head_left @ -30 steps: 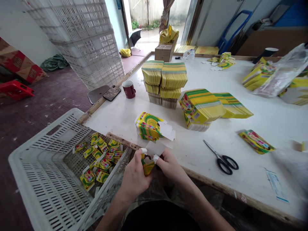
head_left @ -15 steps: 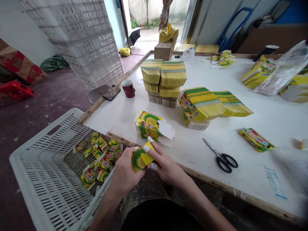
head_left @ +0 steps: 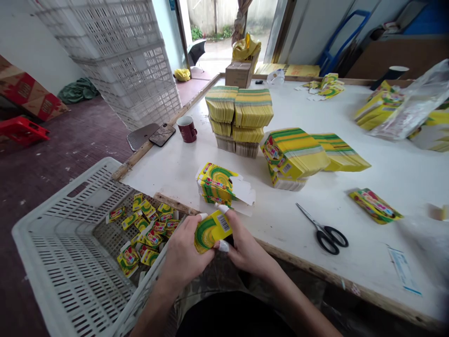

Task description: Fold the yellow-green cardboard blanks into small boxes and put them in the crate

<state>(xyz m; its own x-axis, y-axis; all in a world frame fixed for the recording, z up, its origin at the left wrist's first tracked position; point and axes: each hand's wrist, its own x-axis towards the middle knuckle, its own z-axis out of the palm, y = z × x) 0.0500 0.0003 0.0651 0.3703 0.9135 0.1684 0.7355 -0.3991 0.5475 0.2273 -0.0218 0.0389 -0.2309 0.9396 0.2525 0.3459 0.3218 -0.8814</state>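
Between my hands is a small yellow and green printed carton [head_left: 206, 232], held over the table's front edge. My left hand [head_left: 185, 250] grips its left side, thumb along the top. My right hand [head_left: 243, 243] holds the right end, where a flap with a barcode faces up. White coverings wrap several fingertips. Just beyond lies a short stack of flat cartons [head_left: 218, 180] with white flaps pointing right. Below and left, a white plastic crate [head_left: 45, 243] holds several small folded cartons [head_left: 152, 236].
Black-handled scissors [head_left: 326, 234] lie on the white table [head_left: 280, 220]. Tall carton stacks [head_left: 240, 114] and leaning carton piles [head_left: 296, 152] stand farther back. A maroon mug [head_left: 187, 129] and a phone [head_left: 162, 135] are at the left edge. Stacked crates [head_left: 119, 61] rise behind.
The carton's end flap now lies flat with its barcode showing; before, a plain yellow flap was under my right fingers. My right fingers have shifted to the carton's right end.
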